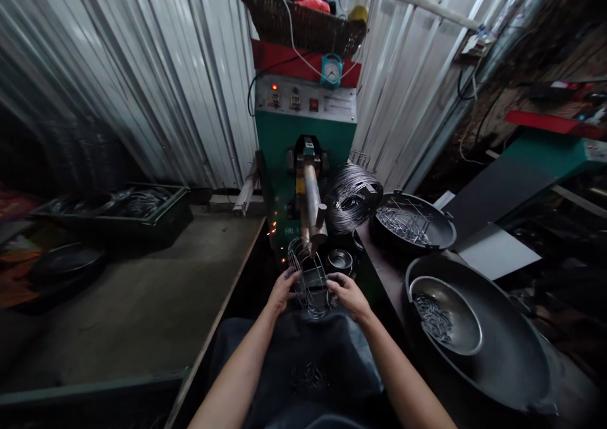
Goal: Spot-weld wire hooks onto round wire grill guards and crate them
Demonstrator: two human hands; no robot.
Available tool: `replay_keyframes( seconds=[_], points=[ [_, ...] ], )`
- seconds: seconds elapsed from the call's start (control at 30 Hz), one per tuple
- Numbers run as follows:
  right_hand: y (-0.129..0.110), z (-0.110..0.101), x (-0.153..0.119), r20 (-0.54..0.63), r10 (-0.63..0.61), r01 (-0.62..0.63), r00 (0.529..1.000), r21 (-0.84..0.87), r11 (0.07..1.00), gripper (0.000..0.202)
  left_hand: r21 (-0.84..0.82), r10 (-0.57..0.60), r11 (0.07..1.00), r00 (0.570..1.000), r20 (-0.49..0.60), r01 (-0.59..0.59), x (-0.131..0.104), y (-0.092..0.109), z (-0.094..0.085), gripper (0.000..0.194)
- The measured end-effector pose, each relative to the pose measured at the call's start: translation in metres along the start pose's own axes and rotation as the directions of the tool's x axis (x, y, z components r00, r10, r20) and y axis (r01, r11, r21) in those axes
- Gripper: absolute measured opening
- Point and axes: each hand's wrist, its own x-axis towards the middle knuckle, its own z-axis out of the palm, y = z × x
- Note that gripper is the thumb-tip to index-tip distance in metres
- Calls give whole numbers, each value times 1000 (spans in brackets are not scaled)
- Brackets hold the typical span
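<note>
Between my hands is a wire basket (313,312), its upper end at the tip of the green spot welder (313,207). Closed around the basket's left side is my left hand (283,290). My right hand (348,295) has its fingers pinched on the right side of the wire frame. Orange sparks fly to the left of the welder's tip. A dark apron (303,347) covers my lap, and some small bent wire pieces (309,377) lie on it.
At right, a coil of wire (355,196) stands by the welder. Beyond it are a pan of wire parts (439,223) and a large pan (512,353) holding a metal bowl (467,315) of small pieces. A green bin (175,217) sits on the floor at left.
</note>
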Motion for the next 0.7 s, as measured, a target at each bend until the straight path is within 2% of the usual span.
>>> replay_keyframes(
  seconds=[0.13,0.33,0.53,0.7],
  points=[
    [3,-5,-19,97,-33,31,995,21,999,24,-5,-2,1000,1000,27,2,-8,-5,0,46],
    [-15,8,-4,23,-105,105,994,20,994,20,-59,-113,992,994,-6,113,-9,1,5,39],
    [-24,14,17,-5,-137,137,991,-1,991,20,-58,-263,964,964,-41,260,1,9,7,37],
    [-21,17,15,-27,-129,129,991,4,992,19,-35,-223,974,974,-35,222,4,5,3,42]
  ],
)
